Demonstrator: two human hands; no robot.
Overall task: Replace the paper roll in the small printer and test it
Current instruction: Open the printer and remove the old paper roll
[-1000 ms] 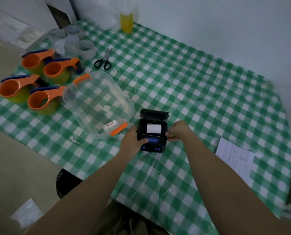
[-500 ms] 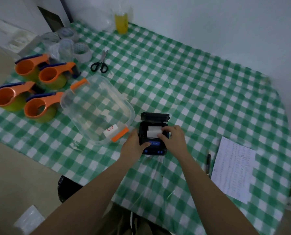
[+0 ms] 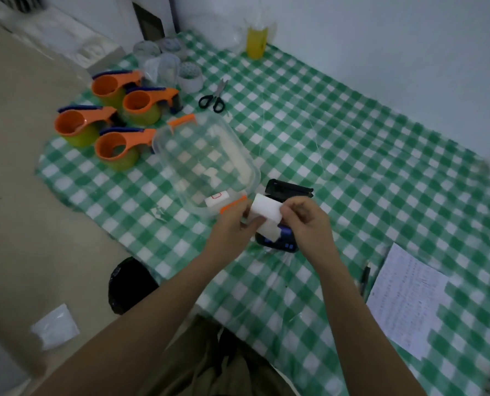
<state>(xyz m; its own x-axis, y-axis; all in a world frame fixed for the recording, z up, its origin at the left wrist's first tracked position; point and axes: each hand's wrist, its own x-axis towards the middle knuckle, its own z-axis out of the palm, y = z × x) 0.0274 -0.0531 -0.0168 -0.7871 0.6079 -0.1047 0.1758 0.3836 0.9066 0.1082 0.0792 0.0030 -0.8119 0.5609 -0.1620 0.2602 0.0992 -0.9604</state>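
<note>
Both hands, left (image 3: 232,224) and right (image 3: 309,221), pinch the paper roll (image 3: 266,214) above printer (image 3: 288,191).

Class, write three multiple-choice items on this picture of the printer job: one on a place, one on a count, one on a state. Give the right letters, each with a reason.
1. Where is the paper roll?
A. Inside the printer
B. Held in both hands above the printer
C. In the clear container

2. How many orange tape dispensers stand on the table?
A. Two
B. Four
C. Six

3. What is the state of the printer's lid?
A. Open
B. Shut
C. Removed and lying by the scissors

Answers:
1 B: the left hand and right hand grip the white roll over the printer.
2 B: four orange tape dispensers sit in a cluster at the table's left end.
3 A: the black lid stands tipped back behind the roll.
</note>
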